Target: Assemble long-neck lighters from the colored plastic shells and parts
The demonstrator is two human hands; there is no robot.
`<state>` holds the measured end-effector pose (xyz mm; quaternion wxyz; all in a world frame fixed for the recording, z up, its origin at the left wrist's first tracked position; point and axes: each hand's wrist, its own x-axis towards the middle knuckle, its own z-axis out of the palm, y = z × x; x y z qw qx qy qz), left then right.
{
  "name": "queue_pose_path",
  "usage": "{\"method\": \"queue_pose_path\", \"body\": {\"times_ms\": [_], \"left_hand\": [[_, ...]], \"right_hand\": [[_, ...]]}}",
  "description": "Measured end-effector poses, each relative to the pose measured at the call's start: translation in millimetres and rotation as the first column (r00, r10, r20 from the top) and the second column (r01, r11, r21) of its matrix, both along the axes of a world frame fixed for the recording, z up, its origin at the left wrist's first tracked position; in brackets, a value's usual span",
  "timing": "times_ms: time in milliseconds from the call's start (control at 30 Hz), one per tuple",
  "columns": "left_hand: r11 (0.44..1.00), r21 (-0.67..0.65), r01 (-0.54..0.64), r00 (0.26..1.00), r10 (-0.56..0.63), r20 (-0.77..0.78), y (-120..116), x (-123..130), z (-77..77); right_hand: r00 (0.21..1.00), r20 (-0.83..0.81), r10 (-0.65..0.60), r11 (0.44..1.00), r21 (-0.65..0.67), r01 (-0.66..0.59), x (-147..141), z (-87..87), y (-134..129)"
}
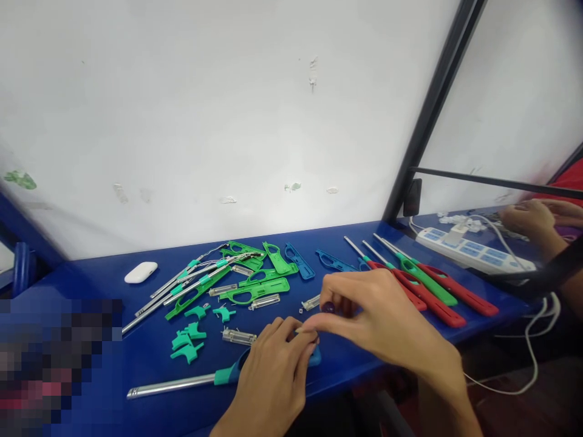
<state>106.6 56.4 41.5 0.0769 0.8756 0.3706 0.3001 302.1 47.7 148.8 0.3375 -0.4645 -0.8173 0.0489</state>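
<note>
My left hand (pixel 277 364) lies closed over a blue long-necked gas lighter (pixel 175 385) near the table's front edge. Its metal tube points left, and most of the blue handle is hidden beneath my fingers. Against the left fingertips, over the handle, my right hand (pixel 364 312) has its thumb out and its other fingers curled. Something small, dark purple and rounded (pixel 329 307) shows at those fingers; what it is I cannot make out. Just beyond my left hand rests a clear fuel tank (pixel 239 337). Teal triggers (pixel 186 352) are scattered to its left.
Green handle halves (pixel 259 291), blue handle halves (pixel 299 261) and metal tubes with wires (pixel 195 285) lie behind. Red and green lighters (pixel 432 285) lie at right. A white case (pixel 141 272) sits left. Beyond a black frame are a power strip (pixel 476 249) and another person's hands (pixel 531 218).
</note>
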Motion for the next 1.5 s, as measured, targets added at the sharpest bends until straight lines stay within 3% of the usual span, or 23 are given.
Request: {"method": "queue_pose_path", "body": {"times_ms": [100, 267, 333, 467, 533, 700, 900, 1067, 1167, 1267, 1500], "left_hand": [[1.000, 0.001, -0.004, 1.000, 0.004, -0.003, 0, -1, -0.9], [1.000, -0.029, 0.011, 1.000, -0.011, -0.005, 0, -1, 3.6], [0.999, -0.039, 0.011, 1.000, -0.011, -0.008, 0, 0, 3.9], [0.999, -0.040, 0.009, 1.000, -0.010, -0.009, -1, -1, 1.8], [0.999, -0.042, 0.013, 1.000, -0.014, -0.005, 0, 0, 1.5], [0.996, -0.079, 0.027, 1.000, -0.026, 0.007, 1, 1, 4.2], [0.995, -0.096, 0.019, 1.000, -0.017, 0.019, 0, 0, 0.6], [0.996, -0.086, 0.025, 1.000, -0.023, 0.019, -2, -1, -1.8], [0.995, -0.093, 0.019, 1.000, -0.017, 0.019, -2, -1, 0.2], [0.995, -0.102, 0.009, 1.000, -0.008, 0.014, -1, 0, 1.9], [0.998, -0.060, -0.028, 1.000, 0.027, -0.015, -2, 0, -1.2]], "right_hand": [[0.999, 0.032, -0.028, 0.999, -0.041, 0.029, -1, 3.8, -3], [0.967, -0.027, 0.255, 0.963, -0.088, -0.256, 11, 5.1, -7], [0.976, -0.042, 0.212, 0.976, -0.033, -0.213, 12, 1.4, -5], [1.000, 0.002, 0.014, 1.000, 0.018, -0.014, 7, -2.7, 0], [0.999, 0.024, 0.041, 0.999, -0.019, -0.040, 7, -0.5, -1], [0.969, -0.048, 0.242, 0.967, -0.070, -0.245, 13, 4.3, -4], [0.990, -0.084, 0.114, 0.993, 0.022, -0.113, 1, -4.5, 3], [0.997, -0.032, 0.066, 0.996, -0.062, -0.067, -1, -1.7, 1], [0.984, -0.032, 0.173, 0.977, -0.119, -0.176, 7, 2.5, -2], [0.961, -0.074, 0.266, 0.958, -0.093, -0.272, 14, 3.0, -2], [0.995, -0.034, 0.091, 0.992, -0.090, -0.094, 9, -0.6, 4]]}}
